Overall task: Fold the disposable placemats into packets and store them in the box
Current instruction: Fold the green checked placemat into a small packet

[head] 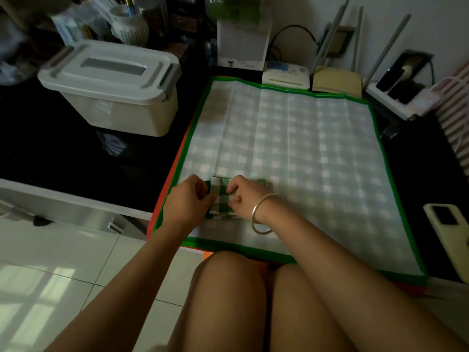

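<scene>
Work centres on a small green-checked packet (220, 198), low and left of centre in the frame. It lies on a big pale checked placemat (304, 148) that is spread flat with its green border showing. The left hand (189, 199) pinches the packet's left edge with curled fingers. The right hand (245, 198), a silver bangle (264, 214) on its wrist, grips the right side with fingers bent over the top. Holding both ends this way probably keeps the thin folds from springing open while a crease is pressed. The spread placemat beneath gives a flat bed for that, and is likely next in line for folding. A red-orange edge (175, 161) peeks out under its left border, so at least one more sheet seems to lie below. The box (114, 97) stands in the upper left on the dark desk (63, 153), well apart from the hands. Its lid is on and the grey latches seem to be down, so it will need opening before anything goes in.

Much of the packet is covered by the fingers, so how many folds it has, and whether its right end is tucked, cannot be told. The box's contents are hidden. The light is dim and the upper-left clutter is blurred. A phone (449, 240) is cut off by the right edge.
</scene>
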Tool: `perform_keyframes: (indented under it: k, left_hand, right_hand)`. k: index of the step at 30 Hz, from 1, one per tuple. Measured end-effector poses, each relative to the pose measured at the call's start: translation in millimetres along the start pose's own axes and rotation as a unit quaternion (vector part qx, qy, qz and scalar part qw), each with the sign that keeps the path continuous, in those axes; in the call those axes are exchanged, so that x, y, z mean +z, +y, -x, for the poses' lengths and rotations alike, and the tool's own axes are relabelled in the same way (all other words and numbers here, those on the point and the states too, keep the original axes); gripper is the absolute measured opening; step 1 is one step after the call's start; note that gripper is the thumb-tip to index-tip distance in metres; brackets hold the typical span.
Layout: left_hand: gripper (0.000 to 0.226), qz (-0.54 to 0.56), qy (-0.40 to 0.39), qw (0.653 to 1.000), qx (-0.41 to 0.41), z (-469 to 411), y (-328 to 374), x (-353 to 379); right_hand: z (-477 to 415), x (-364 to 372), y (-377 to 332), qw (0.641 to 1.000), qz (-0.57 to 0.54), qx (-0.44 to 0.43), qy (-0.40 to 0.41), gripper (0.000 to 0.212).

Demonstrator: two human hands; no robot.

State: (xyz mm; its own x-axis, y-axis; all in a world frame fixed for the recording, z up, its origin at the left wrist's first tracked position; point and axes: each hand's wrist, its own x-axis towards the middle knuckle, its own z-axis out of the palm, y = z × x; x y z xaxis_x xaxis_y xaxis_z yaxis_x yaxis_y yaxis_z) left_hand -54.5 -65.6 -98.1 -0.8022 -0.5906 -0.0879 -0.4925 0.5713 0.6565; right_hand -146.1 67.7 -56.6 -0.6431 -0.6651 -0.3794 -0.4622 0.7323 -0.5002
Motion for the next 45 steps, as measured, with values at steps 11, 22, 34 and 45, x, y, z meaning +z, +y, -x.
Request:
perform_keyframes:
  k: [11,22,34,45]
  left_hand:
    - [0.024,-0.049,-0.048,0.998,0.005,-3,7,-10]
    - [0.056,-0.303,0.175,0.915,0.199,-49,37,-51]
    - [0.063,-0.418,0.162,0.885,0.123,-120,1,-89]
    - [0.071,-0.426,0.159,0.889,0.051,-158,-57,-151]
  right_hand:
    - [-8,-20,6,0.934,0.354,0.010,0.051,0.052]
    - [-14,-55,-23,0.989,0.128,0.072,0.008,0.031]
    - [-83,-40,-57,0.947,-0.215,0.133,0.197,0.039]
    - [-168,-12,-158,0.980,-0.017,0.050,0.193,0.031]
